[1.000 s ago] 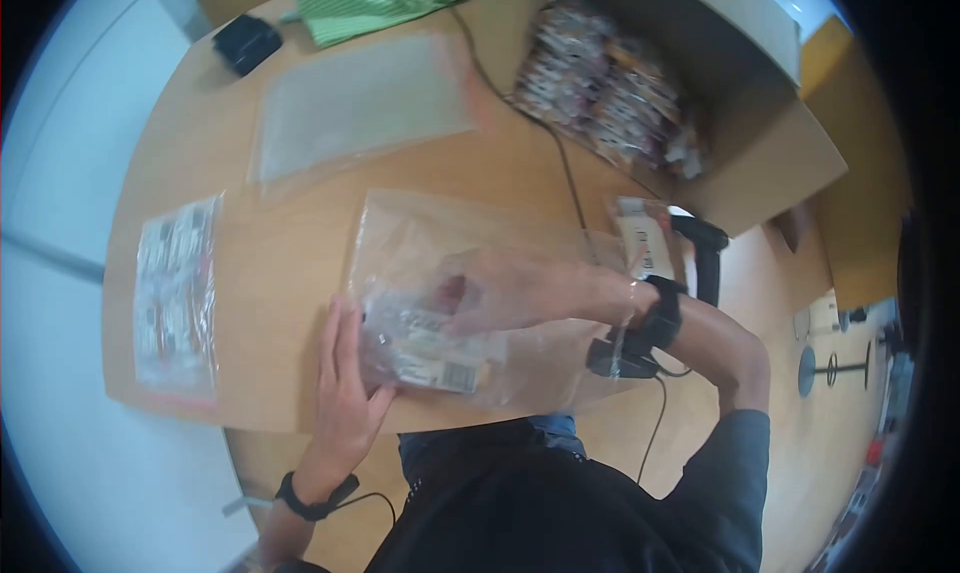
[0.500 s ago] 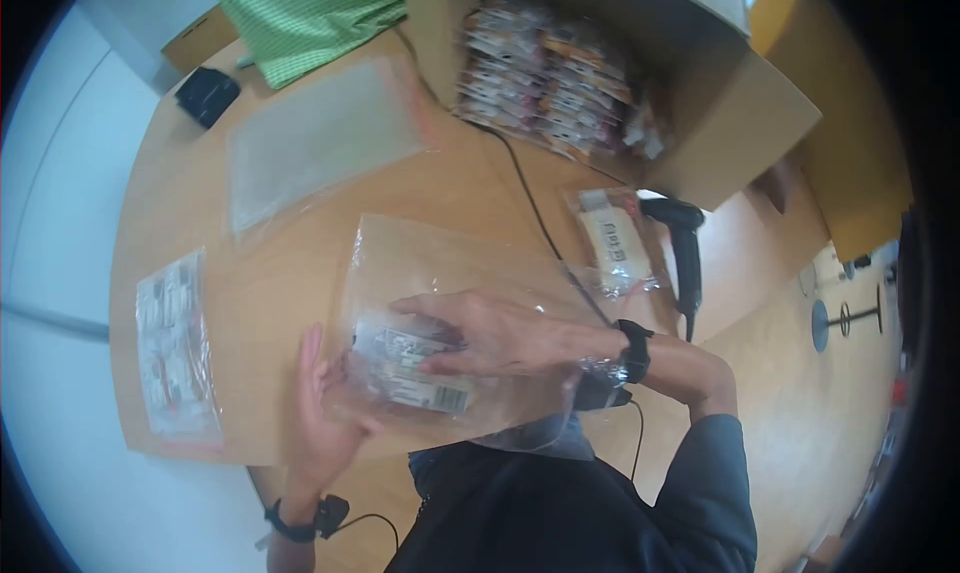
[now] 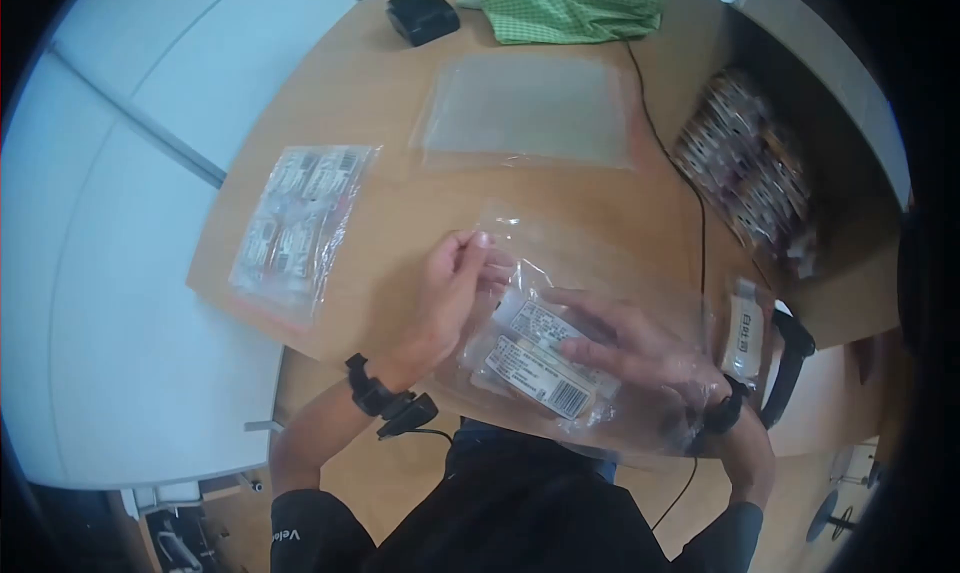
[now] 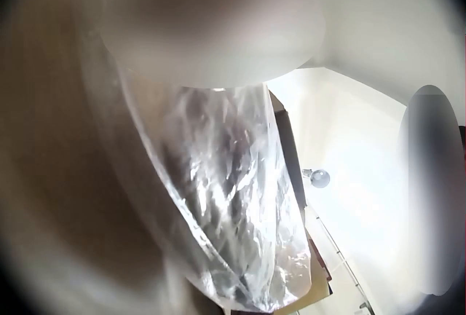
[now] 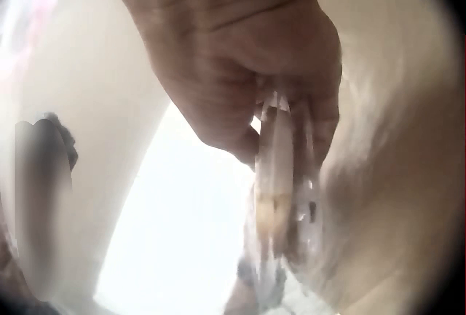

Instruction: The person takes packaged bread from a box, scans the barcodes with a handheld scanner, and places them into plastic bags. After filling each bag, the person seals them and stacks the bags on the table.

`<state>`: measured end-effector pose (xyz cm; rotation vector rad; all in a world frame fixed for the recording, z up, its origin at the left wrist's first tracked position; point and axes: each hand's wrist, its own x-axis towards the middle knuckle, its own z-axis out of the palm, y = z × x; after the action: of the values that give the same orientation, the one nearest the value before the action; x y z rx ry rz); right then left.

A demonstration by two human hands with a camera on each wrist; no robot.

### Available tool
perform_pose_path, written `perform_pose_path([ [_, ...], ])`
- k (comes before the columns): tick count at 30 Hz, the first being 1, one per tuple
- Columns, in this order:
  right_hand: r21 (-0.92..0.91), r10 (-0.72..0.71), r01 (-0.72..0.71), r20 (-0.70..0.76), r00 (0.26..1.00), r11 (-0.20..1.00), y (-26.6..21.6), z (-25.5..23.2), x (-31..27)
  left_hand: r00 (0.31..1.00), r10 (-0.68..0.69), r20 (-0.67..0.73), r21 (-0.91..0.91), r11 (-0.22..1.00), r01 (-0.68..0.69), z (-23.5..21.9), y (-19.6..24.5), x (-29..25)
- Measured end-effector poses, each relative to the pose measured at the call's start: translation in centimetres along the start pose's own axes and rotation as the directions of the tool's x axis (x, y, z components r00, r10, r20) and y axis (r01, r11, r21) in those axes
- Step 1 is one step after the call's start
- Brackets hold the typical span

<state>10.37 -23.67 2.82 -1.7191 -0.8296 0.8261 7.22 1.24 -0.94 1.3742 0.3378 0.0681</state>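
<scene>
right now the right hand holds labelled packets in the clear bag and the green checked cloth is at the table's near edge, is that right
Not quite: the head view shows the green checked cloth at the table's far, not near, edge. The right hand does hold labelled packets in the clear bag.

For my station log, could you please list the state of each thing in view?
Large clear bag: open, right hand inside.
Labelled packets: inside it, labels up.
Filled bag: lying flat.
Clear bag stack: lying flat.
Cardboard box: open, holding stacked packets.
Black handheld device: power unclear.
</scene>
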Motion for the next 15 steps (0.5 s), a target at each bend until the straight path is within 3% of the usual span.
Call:
perform_pose_path([
  [2,-0.013,0.006,-0.006,0.048,0.999,1.000,-0.6,0.2,0.9,1.000,0.009,0.007,0.044,0.999,-0.009,0.4,0.3,0.6],
  [4,-0.338,0.023,0.032,0.157,0.987,0.941,-0.8,0.7,1.8,1.000,0.017,0.022,0.090,0.996,-0.019,0.1,0.6,0.7],
  [7,-0.239,0.040,-0.008,0.132,0.990,0.971,0.3,0.9,2.4,0.997,-0.007,0.080,0.193,0.981,-0.009,-1.6,0.4,0.7],
  [9,-0.257,-0.023,0.040,0.068,0.997,0.965,1.0,1.2,2.1,0.950,0.249,0.187,0.425,0.851,-0.307,-4.3,-0.8,-0.6],
  [10,-0.275,-0.085,0.083,0.005,0.996,0.958,1.5,1.2,2.1,0.948,0.251,0.194,0.424,0.850,-0.312,-5.4,-0.8,-1.8],
  [12,-0.227,-0.074,0.070,-0.009,0.997,0.971,2.2,1.3,2.5,0.802,0.250,0.542,0.627,0.515,-0.584,-6.8,-0.9,-4.3],
  [13,-0.177,-0.060,0.057,-0.014,0.998,0.983,2.8,1.4,2.6,0.775,0.222,0.591,0.643,0.451,-0.619,-6.8,-1.2,-5.2],
  [14,-0.123,-0.128,0.131,0.032,0.991,0.984,2.8,2.1,3.8,0.740,0.192,0.645,0.642,0.390,-0.660,-6.7,-1.5,-6.1],
  [15,-0.082,-0.148,0.147,-0.003,0.989,0.986,3.1,2.2,3.6,0.649,0.176,0.740,0.533,0.434,-0.726,-5.4,-2.4,-5.7],
])
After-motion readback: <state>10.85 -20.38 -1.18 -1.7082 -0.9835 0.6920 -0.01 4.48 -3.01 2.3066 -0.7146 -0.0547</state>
